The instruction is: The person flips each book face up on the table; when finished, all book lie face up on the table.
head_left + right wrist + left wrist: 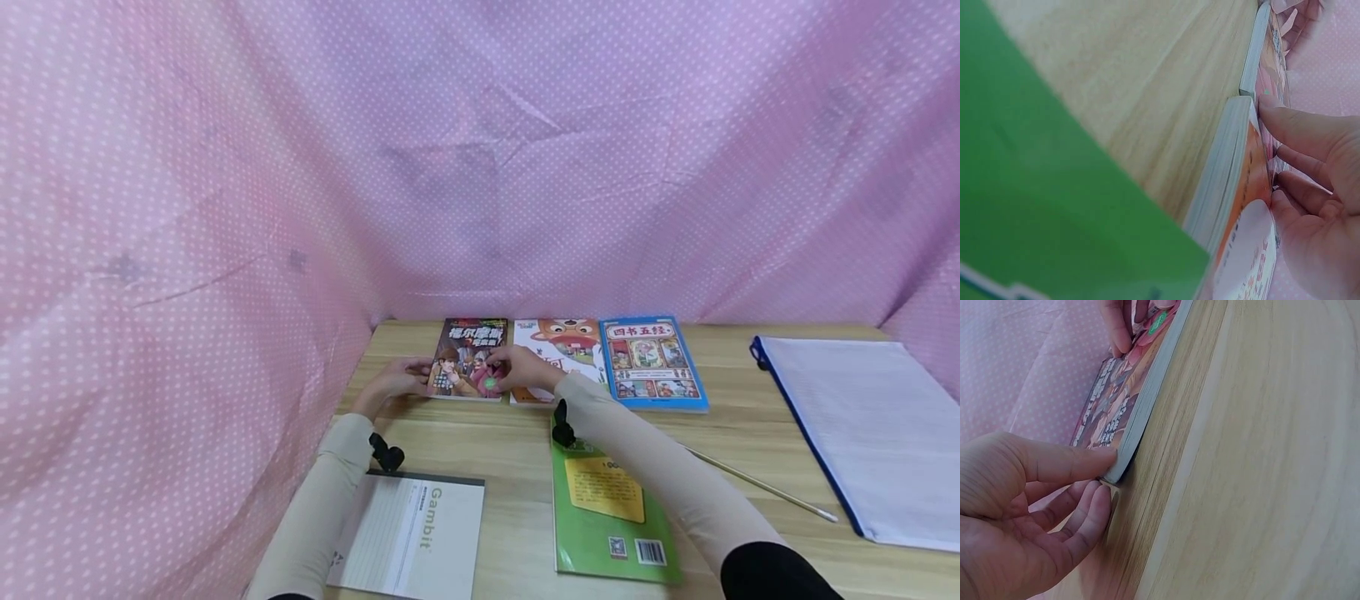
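A dark comic-style book [474, 340] lies flat near the back edge of the table, with a round green mark at its lower right. My left hand [392, 383] pinches its near left corner, thumb on the cover and fingers low against the edge, as the left wrist view shows. At the book's right side is my right hand [528, 371], its thumb on the cover [1270, 75] and its bent fingers along the side. That hand partly hides the neighbouring white-and-orange book [566, 333]. A blue-bordered book [651, 362] lies to the right of that one.
Nearer to me are a Gambit notebook [438, 533] on the left and a green book [611, 533] under my right forearm. A thin stick [757, 481] and a white blue-edged pouch [870, 417] lie on the right. Pink dotted cloth [525, 208] hangs behind the wooden table [517, 483].
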Motion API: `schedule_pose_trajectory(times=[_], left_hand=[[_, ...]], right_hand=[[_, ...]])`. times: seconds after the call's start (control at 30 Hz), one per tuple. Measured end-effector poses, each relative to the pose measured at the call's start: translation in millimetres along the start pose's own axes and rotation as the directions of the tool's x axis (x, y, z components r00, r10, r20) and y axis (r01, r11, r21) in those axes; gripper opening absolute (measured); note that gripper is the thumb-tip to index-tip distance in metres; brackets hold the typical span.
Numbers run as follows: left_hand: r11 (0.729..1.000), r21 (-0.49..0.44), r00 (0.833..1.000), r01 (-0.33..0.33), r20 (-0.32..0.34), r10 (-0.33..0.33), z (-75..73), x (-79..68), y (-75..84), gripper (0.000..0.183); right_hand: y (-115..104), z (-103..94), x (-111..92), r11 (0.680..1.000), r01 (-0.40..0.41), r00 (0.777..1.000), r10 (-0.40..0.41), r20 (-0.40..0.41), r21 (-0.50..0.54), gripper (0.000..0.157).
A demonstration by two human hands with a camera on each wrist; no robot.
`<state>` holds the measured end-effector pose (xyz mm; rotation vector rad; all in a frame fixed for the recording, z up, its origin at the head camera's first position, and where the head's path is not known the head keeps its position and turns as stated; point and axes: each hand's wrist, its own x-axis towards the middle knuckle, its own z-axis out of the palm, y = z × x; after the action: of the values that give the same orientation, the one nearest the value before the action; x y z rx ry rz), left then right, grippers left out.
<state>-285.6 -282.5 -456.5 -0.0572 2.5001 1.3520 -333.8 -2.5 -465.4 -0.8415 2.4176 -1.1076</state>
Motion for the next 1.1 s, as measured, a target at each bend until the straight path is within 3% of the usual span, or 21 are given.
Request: schedule_pose_trajectory(times=[0.13, 0.6, 0.87, 0.97, 1.1], left_hand=[[0.999, -0.007, 0.999, 0.032, -0.014, -0.032, 1.2, -1.0, 4.3, 0.066], [0.998, -0.054, 0.999, 0.023, -0.047, -0.026, 6.4, -4.7, 7.6, 0.061], [0.994, -0.1, 0.99, 0.036, -0.134, -0.049, 10.1, -4.6, 15.0, 0.066], [0.997, -0.08, 0.99, 0.005, -0.14, -0.017, 13.2, -6.8, 23.1, 0.06], [0.997, -0.049, 0.994, -0.06, -0.09, 0.055, 19.8, -12.1, 36.8, 0.058]], right_hand=[[-1.6, -0.4, -1.6, 1.0, -0.006, 1.0, 0.006, -0.002, 0.003, 0.05], [-7.0, 0.8, -3.6, 0.999, 0.014, 1.0, -0.014, -0.008, -0.046, 0.048], [-10.6, 1.4, -8.3, 0.997, 0.029, 0.999, -0.03, -0.024, -0.066, 0.045], [-11.1, -1.5, -12.2, 0.997, 0.035, 0.999, -0.036, -0.013, -0.064, 0.047], [-14.1, -11.2, -21.1, 0.997, 0.056, 0.998, -0.057, -0.018, -0.061, 0.05]])
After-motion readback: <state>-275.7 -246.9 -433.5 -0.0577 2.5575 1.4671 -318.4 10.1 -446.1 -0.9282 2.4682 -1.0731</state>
